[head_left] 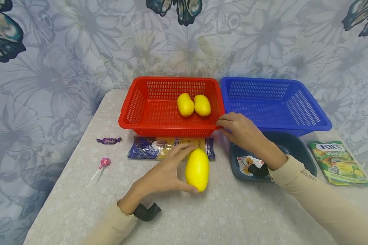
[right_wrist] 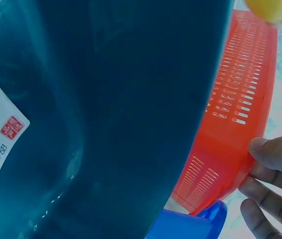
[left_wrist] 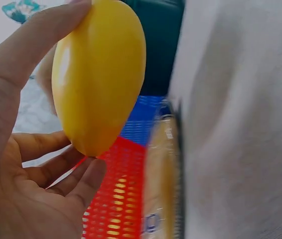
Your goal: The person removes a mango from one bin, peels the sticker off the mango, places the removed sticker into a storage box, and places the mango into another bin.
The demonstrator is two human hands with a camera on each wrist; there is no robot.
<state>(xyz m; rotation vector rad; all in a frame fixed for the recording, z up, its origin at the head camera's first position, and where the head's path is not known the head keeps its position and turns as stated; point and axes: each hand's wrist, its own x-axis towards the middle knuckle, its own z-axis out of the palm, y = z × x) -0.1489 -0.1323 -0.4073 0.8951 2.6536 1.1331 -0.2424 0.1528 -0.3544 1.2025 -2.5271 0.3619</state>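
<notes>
A floral wallpaper with butterflies backs a pale speckled counter (head_left: 80, 204). At its far side a red slotted plastic basket (head_left: 147, 112) touches a blue slotted plastic basket (head_left: 312, 112) on its right. 2 smooth yellow oval fruits (head_left: 193, 105) already lie side by side in the red basket; judging by that, a 3rd smooth yellow oval fruit (head_left: 197, 169) is the one in hand and not yet placed.

The left hand (head_left: 162, 177) grasps this 3rd fruit, thumb at its near end and fingers (head_left: 184, 148) curled over its far part, just above or on the counter; I cannot tell which. Its long axis runs near to far, the narrower tip toward the red basket.

The right hand (head_left: 242, 131) pinches the red basket's near right corner rim. Near it sit a dark blue plastic tub (head_left: 303, 153), a green sweets bag (head_left: 338, 162), a blue-and-yellow pasta packet (head_left: 150, 148), a purple wrapped candy (head_left: 109, 140) and a pink lollipop (head_left: 103, 163).
</notes>
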